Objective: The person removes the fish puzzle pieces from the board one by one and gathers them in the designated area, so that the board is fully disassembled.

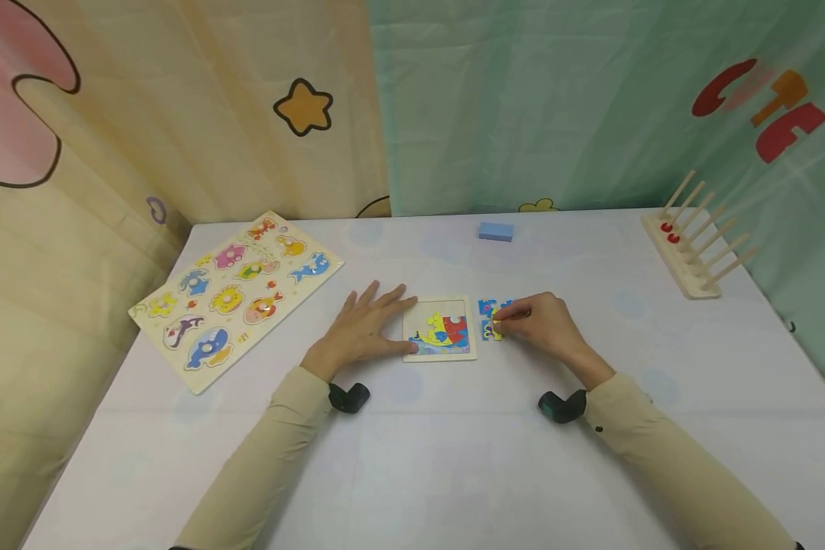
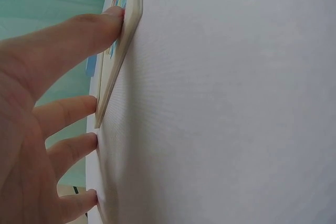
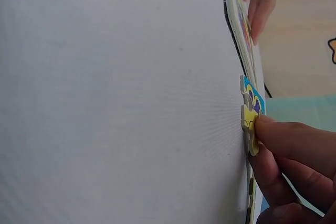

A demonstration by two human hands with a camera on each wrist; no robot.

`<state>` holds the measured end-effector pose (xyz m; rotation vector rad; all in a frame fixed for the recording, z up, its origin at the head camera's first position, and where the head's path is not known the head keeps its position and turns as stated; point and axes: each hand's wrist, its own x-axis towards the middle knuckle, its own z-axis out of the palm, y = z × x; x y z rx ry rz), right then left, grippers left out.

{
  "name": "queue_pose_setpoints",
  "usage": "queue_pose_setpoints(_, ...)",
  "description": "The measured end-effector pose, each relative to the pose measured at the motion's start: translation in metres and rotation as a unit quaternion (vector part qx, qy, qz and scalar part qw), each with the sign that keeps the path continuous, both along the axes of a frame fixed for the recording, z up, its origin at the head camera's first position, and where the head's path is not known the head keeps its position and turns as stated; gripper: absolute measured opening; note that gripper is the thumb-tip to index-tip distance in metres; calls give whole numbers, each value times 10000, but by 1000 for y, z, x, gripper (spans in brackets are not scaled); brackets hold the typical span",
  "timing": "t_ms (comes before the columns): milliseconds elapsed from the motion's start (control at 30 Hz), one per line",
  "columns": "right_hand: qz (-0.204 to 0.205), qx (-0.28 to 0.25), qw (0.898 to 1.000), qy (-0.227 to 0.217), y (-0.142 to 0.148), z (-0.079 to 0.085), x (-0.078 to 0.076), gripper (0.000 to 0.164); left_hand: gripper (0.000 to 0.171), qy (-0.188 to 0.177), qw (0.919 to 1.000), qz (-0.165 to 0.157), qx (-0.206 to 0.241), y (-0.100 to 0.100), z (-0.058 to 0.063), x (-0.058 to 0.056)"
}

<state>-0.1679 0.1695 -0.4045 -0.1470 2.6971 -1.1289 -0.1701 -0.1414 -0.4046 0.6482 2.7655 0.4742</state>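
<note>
A square wooden puzzle tray (image 1: 440,361) lies on the table, its lower part filled with a yellow, red and blue picture and its upper part bare. My left hand (image 1: 364,336) is spread flat at its left side. In the left wrist view the thumb (image 2: 105,27) rests on the tray's rim, with the forefinger at its corner. Just right of the tray, my right hand (image 1: 546,328) pinches a yellow jigsaw piece (image 3: 250,116) between thumb and fingers. Other jigsaw pieces (image 1: 485,307), blue and yellow, lie by these fingertips, partly hidden by the hand.
A large knob puzzle board (image 1: 206,309) with sea animals lies at the left. Behind the tray is a blue block (image 1: 496,231). At the far right stands a wooden peg rack (image 1: 687,267) with red beads. Printed curtains (image 1: 522,107) hang behind the table.
</note>
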Motion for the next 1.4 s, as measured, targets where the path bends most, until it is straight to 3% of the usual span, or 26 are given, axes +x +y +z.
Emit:
queue_pose_setpoints(900, 72, -30, 9992, 386, -9, 1, -2, 16, 85, 15, 10000, -37, -33, 0, 1, -1)
queue_pose_setpoints(1067, 300, -101, 9990, 308, -25, 4, -6, 19, 85, 10, 10000, -40, -41, 0, 1, 0)
queue_pose_setpoints(1400, 1307, 34, 9914, 110, -68, 10, -11, 42, 84, 21, 10000, -24, -75, 0, -1, 0)
